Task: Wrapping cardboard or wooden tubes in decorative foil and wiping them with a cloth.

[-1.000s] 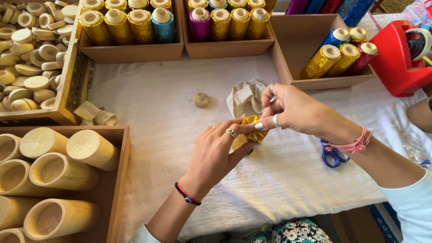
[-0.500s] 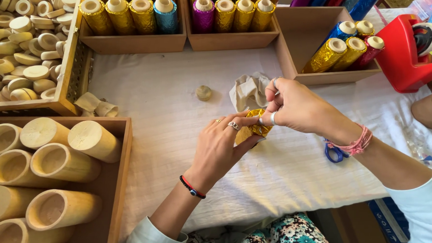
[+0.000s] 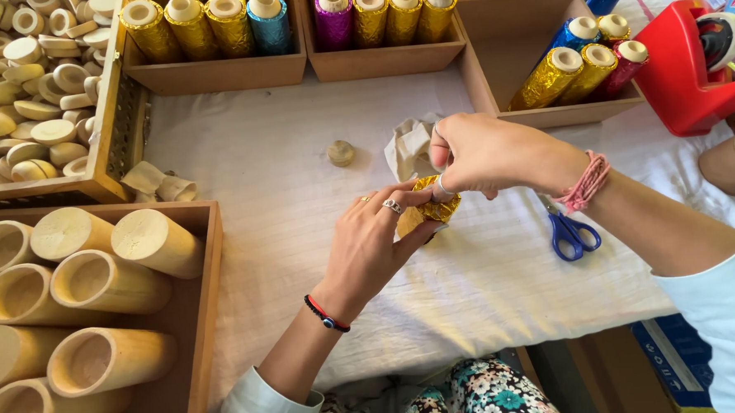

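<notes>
1. Where the two hands meet over the white cloth [image 3: 301, 193], a small piece wrapped in gold foil [image 3: 430, 210] sits between them, near the middle of the table.
2. Fingers of the left hand [image 3: 377, 239] curl around the gold foil piece from the left and below, closed against it; a ring shows on one finger and a dark cord bracelet on the wrist.
3. From above, the right hand [image 3: 493, 153] comes down on the piece, its thumb and forefinger pinched together on the foil's top edge; a pink band circles the wrist.
4. Just behind the hands lies a crumpled pale paper scrap [image 3: 408, 145], and left of it a small round wooden cap [image 3: 341, 153], apart from both hands.
5. Blue-handled scissors [image 3: 568, 229] lie on the cloth under the right forearm.
6. Further back, wooden boxes hold foil-wrapped tubes [image 3: 211, 23] in gold, blue and purple; a red tape dispenser [image 3: 683, 65] stands at the right.
7. At the left, a tray holds bare wooden tubes [image 3: 98, 284], with a bin of wooden caps [image 3: 24, 89] behind it.
</notes>
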